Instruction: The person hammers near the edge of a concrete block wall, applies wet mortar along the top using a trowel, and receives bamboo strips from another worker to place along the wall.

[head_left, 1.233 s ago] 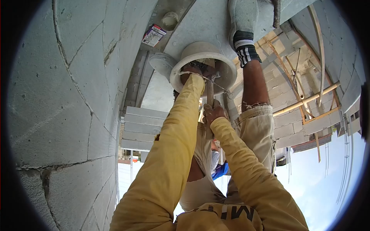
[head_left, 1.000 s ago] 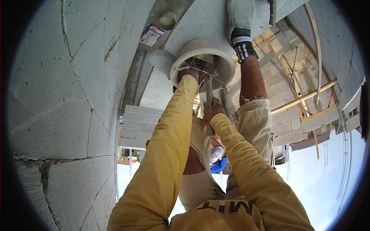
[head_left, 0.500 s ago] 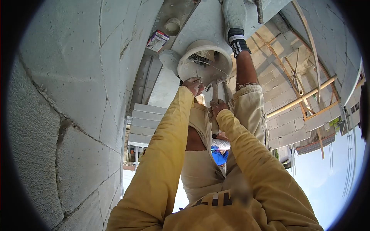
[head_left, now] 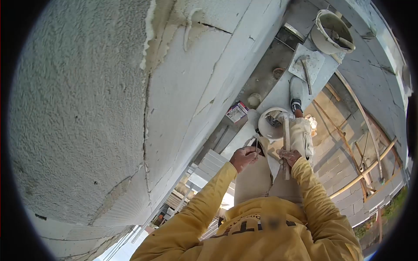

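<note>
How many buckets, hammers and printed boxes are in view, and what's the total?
Buckets: 2 (smaller bucket, larger bucket)
Hammers: 2 (held hammer in the right hand, spare hammer on the pale board)
Printed boxes: 1 (printed box)
Total: 5

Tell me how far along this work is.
Looks done: the block wall stands in place. In hand: the left hand pinches a thin piece, and the right hand grips a hammer. Left: the piece is held clear of the wall, not fixed to anything. The small bucket has contents too; how much work remains, I can't tell.
</note>
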### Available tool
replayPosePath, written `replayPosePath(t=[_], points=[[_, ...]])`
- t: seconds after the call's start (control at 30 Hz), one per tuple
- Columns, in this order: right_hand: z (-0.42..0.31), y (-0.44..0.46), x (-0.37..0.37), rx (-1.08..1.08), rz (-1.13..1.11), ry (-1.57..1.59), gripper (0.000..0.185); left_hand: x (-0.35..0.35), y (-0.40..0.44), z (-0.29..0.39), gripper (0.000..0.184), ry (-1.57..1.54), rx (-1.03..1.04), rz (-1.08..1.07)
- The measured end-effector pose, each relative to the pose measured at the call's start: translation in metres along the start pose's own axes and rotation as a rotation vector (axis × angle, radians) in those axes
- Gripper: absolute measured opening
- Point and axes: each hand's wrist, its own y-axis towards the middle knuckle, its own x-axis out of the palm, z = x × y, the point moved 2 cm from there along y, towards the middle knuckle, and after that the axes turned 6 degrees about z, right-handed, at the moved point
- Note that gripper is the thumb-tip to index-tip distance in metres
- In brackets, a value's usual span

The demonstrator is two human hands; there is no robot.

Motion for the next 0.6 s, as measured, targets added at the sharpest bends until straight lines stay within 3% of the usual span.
replayPosePath(t=[0.1, 0.2, 0.33, 0.4, 0.43, 0.5, 0.6], points=[[-0.068, -0.06, 0.009, -0.192, 0.431, -0.26, 0.019, 0.024, -0.1, 0.053, 0.039, 0.005, 0.116, -0.101], [-0.099, -0.093, 0.011, -0.459, 0.454, -0.039, 0.026, 0.037, -0.195, 0.094, 0.033, -0.099, 0.313, -0.13], [-0.136, -0.08, -0.041, -0.498, 0.487, 0.032, 0.022, 0.028, -0.329, 0.122, 0.025, -0.151, 0.656, -0.114], [-0.162, -0.107, -0.032, -0.625, 0.491, 0.007, 0.023, 0.004, -0.387, 0.135, 0.013, -0.136, 0.891, 0.031], [-0.175, -0.09, -0.048, -0.733, 0.37, 0.025, 0.023, -0.009, -0.418, 0.137, 0.009, -0.159, 0.961, 0.112], [-0.193, -0.128, -0.017, -0.759, 0.34, 0.077, 0.022, -0.045, -0.474, 0.13, 0.007, -0.162, 1.129, 0.421], [-0.214, -0.176, 0.022, -0.909, 0.321, -0.02, 0.025, -0.096, -0.529, 0.11, 0.013, -0.17, 1.134, 0.973]])
